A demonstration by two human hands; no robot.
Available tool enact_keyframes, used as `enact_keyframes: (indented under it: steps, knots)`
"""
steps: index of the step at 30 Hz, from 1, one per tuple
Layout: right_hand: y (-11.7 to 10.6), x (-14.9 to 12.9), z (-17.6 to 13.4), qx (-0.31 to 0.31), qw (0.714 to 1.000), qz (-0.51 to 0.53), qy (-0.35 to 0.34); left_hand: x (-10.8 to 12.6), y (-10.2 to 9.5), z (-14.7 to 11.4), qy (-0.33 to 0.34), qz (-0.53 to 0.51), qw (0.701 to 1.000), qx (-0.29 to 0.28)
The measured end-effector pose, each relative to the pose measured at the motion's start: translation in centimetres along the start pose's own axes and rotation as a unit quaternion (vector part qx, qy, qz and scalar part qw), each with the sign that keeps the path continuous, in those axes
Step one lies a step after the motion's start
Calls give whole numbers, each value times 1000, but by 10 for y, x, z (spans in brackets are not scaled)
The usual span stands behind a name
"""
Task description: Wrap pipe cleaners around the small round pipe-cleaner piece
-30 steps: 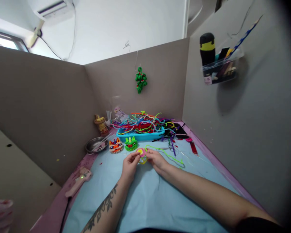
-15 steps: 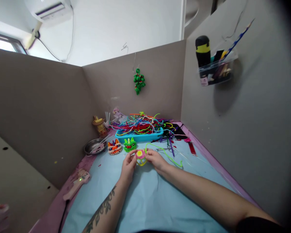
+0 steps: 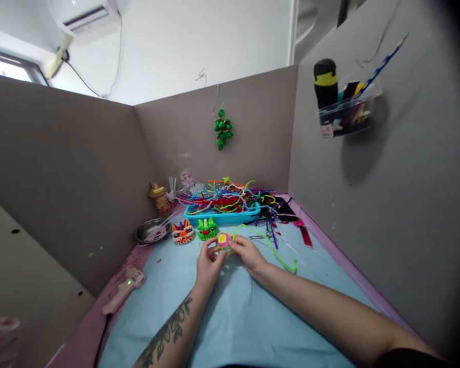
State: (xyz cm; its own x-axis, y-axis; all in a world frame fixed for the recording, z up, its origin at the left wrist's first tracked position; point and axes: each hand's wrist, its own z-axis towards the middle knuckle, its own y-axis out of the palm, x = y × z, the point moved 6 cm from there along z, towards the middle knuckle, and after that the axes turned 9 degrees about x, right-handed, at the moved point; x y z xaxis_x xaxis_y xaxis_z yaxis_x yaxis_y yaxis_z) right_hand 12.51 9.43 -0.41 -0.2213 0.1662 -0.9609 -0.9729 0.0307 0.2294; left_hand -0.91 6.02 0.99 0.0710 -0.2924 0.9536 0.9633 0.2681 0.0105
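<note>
The small, round pink-and-yellow fuzzy-wire piece (image 3: 223, 240) has tipped since the earlier frame; the lime-green fuzzy strand (image 3: 271, 243) has shifted. Left hand (image 3: 210, 261) and right hand (image 3: 250, 254) pinch the piece's opposite edges over the pale-blue cloth-covered surface (image 3: 230, 317). Probably light, soft, easily crushed: hold the rim.

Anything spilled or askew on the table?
Yes: fuzzy stems overflow the blue tray, and purple ones lie loose past its right end, as if spilled. The held pink-and-yellow piece shows no obvious damage.
</note>
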Motion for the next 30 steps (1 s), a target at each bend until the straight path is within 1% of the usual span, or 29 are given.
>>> enact_keyframes:
  steps: [3,8,12,16,19,21,23,27,28,30]
  knots:
    - [2,1,-1,-1,1000,-11,-4,3,0,-1,8,9,1000,-2]
    - [1,3,1,3,1000,-10,-12,8,2,-4,45,46,998,-22]
    - [0,4,1,8,1000,-15,-5,6,0,-5,74,116,990,-20]
    - [1,10,3,5,999,-13,30,4,-2,-3,93,177,979,-23]
    - [0,10,5,0,1000,-12,27,5,-3,-2,104,206,973,-29]
    - [0,8,6,-3,1000,-9,16,6,-4,-1,101,195,975,-24]
    - [0,5,5,-8,1000,-5,12,7,-5,0,79,155,985,-16]
    - [5,1,-1,-24,1000,4,19,3,0,0,-9,29,999,-31]
    - [7,0,-2,-30,999,6,25,3,1,0,-28,3,999,-30]
    - [9,0,-6,-34,998,19,42,1,1,2,-57,-33,998,-9]
